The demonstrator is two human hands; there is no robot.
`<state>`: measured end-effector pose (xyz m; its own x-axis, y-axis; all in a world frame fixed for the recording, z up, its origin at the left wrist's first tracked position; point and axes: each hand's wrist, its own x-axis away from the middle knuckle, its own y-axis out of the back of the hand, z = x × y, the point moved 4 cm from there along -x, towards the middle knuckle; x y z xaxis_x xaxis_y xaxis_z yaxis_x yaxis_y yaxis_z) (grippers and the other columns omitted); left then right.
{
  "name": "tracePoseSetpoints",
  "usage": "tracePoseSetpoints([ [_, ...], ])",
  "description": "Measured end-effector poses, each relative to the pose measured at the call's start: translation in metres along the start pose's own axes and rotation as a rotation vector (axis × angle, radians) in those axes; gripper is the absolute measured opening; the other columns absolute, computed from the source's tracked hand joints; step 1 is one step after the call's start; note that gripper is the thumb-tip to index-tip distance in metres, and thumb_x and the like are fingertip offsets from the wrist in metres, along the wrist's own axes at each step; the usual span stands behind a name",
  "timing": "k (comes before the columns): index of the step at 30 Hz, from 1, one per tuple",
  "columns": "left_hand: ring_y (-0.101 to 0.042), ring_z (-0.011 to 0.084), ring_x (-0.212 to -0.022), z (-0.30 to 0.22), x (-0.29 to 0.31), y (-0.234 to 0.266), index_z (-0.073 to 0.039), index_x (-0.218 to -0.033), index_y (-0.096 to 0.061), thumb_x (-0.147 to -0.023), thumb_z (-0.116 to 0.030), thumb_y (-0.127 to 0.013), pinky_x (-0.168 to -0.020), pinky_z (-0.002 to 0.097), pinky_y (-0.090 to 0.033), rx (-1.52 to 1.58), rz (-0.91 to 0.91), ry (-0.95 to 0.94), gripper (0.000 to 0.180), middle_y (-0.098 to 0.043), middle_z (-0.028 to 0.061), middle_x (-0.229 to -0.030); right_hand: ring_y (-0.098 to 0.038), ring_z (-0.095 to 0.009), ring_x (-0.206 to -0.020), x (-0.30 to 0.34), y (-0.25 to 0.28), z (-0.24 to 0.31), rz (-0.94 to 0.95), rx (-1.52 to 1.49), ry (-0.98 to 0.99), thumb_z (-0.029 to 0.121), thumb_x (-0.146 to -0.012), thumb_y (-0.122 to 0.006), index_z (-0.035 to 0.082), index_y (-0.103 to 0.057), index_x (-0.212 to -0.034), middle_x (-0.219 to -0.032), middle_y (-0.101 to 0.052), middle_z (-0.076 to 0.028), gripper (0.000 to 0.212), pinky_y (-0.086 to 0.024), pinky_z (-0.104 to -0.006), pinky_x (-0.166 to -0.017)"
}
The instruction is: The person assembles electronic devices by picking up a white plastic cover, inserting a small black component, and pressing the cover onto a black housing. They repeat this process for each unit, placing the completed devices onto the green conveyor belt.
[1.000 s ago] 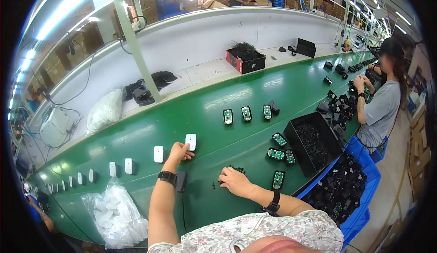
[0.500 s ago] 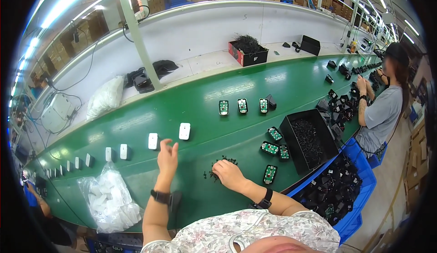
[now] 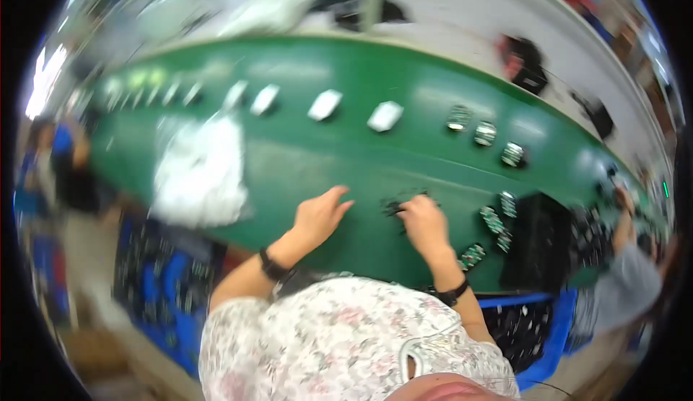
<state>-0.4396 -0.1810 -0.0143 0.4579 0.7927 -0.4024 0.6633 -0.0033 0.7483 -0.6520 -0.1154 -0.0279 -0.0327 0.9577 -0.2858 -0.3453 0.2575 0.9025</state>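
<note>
My left hand hovers over the green bench, thumb and fingers apart, holding nothing. To its right, the fingertips of my right hand are drawn together at a pile of small black parts; blur hides what is between them. Beyond my hands stands a row of white rectangular housings, several of them stretching left. At the right, open black housings with green circuit boards lie face up. Several more such housings sit beside a black box.
A clear plastic bag of white pieces lies on the bench at the left. Blue crates of black parts stand below the bench edge. A co-worker in a grey shirt works at the right. Another person is at the far left.
The view has swung right and tilted down, and it is blurred. My left hand has come back from the white housings toward my right hand, which stays at the black pile.
</note>
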Motion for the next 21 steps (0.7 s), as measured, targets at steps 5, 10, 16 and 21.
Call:
tracePoseSetpoints([
  [5,-0.062,0.0306,-0.068,0.031,0.017,0.038,-0.009,-0.101,-0.058,-0.084,-0.023,-0.064,-0.057,0.0383,-0.048,-0.048,-0.045,0.054,0.023,-0.063,0.0125,-0.08,-0.057,-0.028,-0.089,0.002,0.018,0.001,-0.068,0.036,-0.037,0.013,-0.08,-0.064,0.006,-0.066,-0.095,-0.093,-0.059,-0.009,0.017,-0.047,-0.0352,-0.075],
  [10,-0.063,0.0319,-0.071,0.08,0.044,0.103,-0.008,-0.097,-0.059,-0.086,-0.022,-0.061,-0.06,0.0391,-0.05,-0.16,-0.231,0.274,0.018,-0.065,0.0118,-0.084,-0.057,-0.024,-0.08,0.009,0.013,-0.021,-0.087,-0.154,-0.06,0.003,-0.088,-0.053,0.001,-0.061,-0.105,-0.09,-0.056,-0.011,0.019,-0.045,-0.0298,-0.071],
  [16,-0.059,0.0331,-0.093,0.204,0.058,0.19,-0.007,-0.098,-0.061,-0.081,-0.005,-0.057,-0.077,0.0415,-0.047,-0.318,-0.509,0.415,0.018,-0.063,0.0149,-0.096,-0.056,-0.012,-0.079,0.006,0.02,-0.02,-0.133,-0.365,-0.215,0.001,-0.093,-0.046,0.0,-0.061,-0.106,-0.094,-0.061,-0.006,0.02,-0.045,-0.0239,-0.067],
  [21,-0.054,0.0308,-0.103,0.267,0.04,0.212,-0.007,-0.098,-0.063,-0.079,-0.007,-0.058,-0.085,0.0415,-0.046,-0.716,-0.236,0.409,0.02,-0.062,0.0098,-0.104,-0.057,-0.01,-0.078,-0.008,0.015,-0.013,-0.125,-0.546,-0.275,0.002,-0.094,-0.047,0.0,-0.059,-0.107,-0.095,-0.062,-0.006,0.019,-0.046,-0.0219,-0.069],
])
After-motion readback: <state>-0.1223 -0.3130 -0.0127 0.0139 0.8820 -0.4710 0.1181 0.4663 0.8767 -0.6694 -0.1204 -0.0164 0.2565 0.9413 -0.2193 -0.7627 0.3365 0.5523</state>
